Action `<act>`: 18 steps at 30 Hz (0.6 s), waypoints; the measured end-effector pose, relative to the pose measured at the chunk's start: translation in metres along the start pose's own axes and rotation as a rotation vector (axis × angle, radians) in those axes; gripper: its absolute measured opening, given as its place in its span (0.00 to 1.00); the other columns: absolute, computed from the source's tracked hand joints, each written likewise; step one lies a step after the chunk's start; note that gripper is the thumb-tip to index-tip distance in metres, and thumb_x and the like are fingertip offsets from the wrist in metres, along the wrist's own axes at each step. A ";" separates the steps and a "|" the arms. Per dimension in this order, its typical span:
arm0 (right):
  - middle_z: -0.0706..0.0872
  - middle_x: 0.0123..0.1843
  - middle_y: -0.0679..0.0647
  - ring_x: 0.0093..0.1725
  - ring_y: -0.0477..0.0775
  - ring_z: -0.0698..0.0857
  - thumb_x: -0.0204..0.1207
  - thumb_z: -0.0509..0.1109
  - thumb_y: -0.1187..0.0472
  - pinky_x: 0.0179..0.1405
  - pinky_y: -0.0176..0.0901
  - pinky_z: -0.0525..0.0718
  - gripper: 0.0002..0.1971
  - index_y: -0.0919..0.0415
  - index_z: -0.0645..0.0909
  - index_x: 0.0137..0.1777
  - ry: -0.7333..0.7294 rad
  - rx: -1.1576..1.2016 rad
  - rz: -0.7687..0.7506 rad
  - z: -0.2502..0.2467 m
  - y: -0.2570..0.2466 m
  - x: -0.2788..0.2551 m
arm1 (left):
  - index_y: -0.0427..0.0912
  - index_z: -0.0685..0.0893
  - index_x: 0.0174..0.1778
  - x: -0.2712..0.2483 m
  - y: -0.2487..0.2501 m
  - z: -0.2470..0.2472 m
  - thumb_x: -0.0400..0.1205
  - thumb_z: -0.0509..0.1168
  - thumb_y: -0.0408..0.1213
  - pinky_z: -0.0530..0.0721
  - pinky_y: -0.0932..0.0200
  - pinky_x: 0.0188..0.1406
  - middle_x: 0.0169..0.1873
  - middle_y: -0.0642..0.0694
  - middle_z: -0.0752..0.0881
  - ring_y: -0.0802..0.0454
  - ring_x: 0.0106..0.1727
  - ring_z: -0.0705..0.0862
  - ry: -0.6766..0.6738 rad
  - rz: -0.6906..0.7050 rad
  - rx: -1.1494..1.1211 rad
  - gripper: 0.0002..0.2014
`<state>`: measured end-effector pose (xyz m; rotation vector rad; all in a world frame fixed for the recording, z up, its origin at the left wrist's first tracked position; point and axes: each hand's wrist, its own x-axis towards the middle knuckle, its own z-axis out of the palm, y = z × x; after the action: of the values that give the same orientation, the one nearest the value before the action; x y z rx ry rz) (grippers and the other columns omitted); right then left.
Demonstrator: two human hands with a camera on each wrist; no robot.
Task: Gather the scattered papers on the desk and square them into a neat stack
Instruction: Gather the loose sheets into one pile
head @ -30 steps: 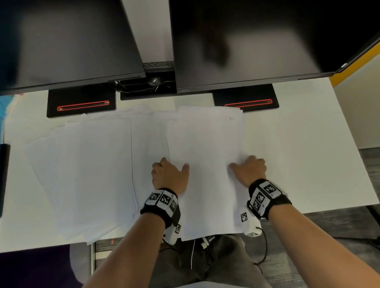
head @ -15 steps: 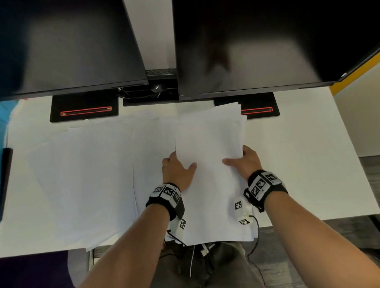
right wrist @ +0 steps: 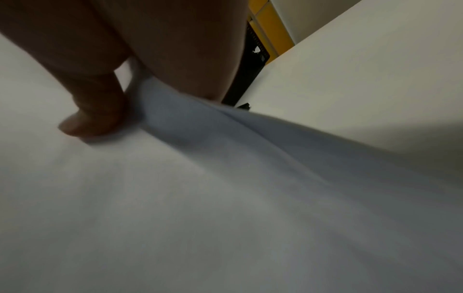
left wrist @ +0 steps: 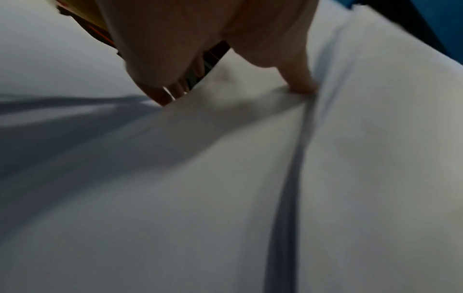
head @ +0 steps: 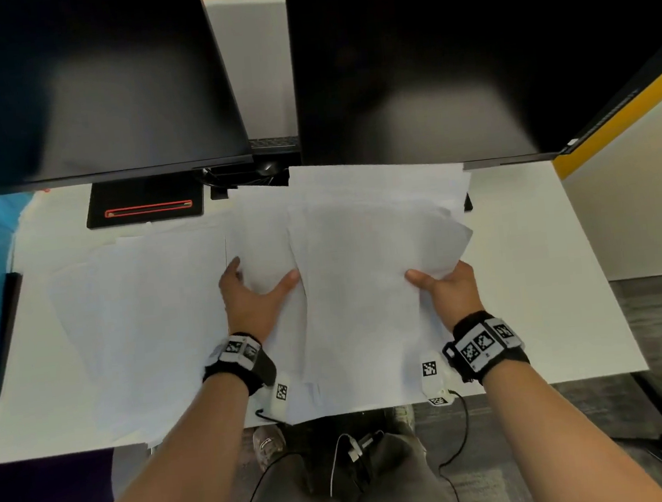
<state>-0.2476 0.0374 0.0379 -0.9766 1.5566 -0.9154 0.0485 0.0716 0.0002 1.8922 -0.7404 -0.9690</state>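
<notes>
A white desk [head: 545, 270] spans the head view, with two dark monitors [head: 444, 61] standing along its far side and a black base [head: 144, 202] with a red line under the left one. White papers [head: 142, 321] lie fanned and overlapping across the desk's left half and middle, some edges hanging over the near rim. A thicker bundle [head: 365, 288] of sheets sits right of centre, its far end raised and ragged near the right monitor, its near end reaching the desk edge.

The right hand [head: 448, 292] grips the bundle's right edge: the thumb lies on top and the fingers go under the sheets. In the right wrist view the thumb [right wrist: 92, 117] presses down on the paper, which bends up beside it.

The left hand [head: 251, 299] rests spread and wide on the sheets just left of the bundle, thumb pointing toward it. In the left wrist view one fingertip [left wrist: 300, 87] presses the paper beside a raised sheet edge; it holds nothing.

Both wrists carry black bands [head: 486, 343] with printed markers.
</notes>
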 end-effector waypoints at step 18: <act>0.92 0.59 0.56 0.62 0.59 0.90 0.59 0.86 0.42 0.70 0.65 0.80 0.30 0.55 0.88 0.59 -0.050 0.084 -0.273 -0.016 -0.069 -0.008 | 0.57 0.89 0.53 -0.028 0.118 -0.033 0.66 0.84 0.32 0.87 0.49 0.56 0.54 0.48 0.91 0.50 0.58 0.89 -0.402 0.384 -0.196 0.23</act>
<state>-0.2532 0.0200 0.1073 -1.1605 1.3523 -1.1277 0.0481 0.0544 0.1244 1.3332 -1.1493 -1.1343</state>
